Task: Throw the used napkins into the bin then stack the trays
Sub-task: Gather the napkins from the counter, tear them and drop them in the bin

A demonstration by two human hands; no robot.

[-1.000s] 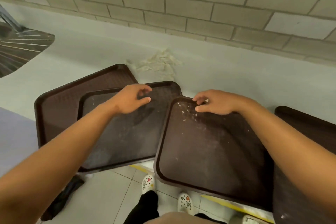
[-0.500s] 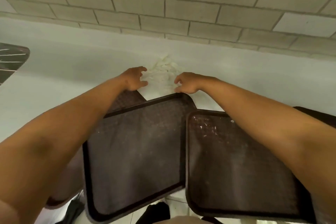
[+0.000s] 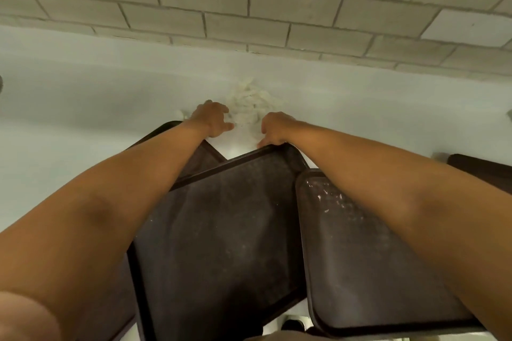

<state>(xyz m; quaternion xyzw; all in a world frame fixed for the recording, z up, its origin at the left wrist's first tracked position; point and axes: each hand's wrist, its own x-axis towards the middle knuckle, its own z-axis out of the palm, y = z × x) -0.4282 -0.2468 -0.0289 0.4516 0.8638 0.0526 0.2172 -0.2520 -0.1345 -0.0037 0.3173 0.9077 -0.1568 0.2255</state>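
Note:
A heap of crumpled white napkins [image 3: 250, 104] lies on the pale counter [image 3: 83, 108] near the wall. My left hand [image 3: 212, 119] is at the heap's left edge and my right hand [image 3: 274, 129] at its lower right, fingers loosely curved, holding nothing I can see. Below my arms lie dark brown trays: a middle tray [image 3: 221, 230], a right tray [image 3: 368, 271] with white crumbs, and a left tray [image 3: 166, 131] mostly hidden under my left arm. One small napkin scrap [image 3: 181, 113] sits left of my left hand.
A grey brick wall [image 3: 249, 3] backs the counter. Another dark tray [image 3: 482, 169] shows at the right edge. The trays overhang the counter's front edge, with floor and a shoe [image 3: 293, 324] below.
Both hands have left the trays and reached forward over the counter to either side of the napkin heap. The view has shifted closer to the wall.

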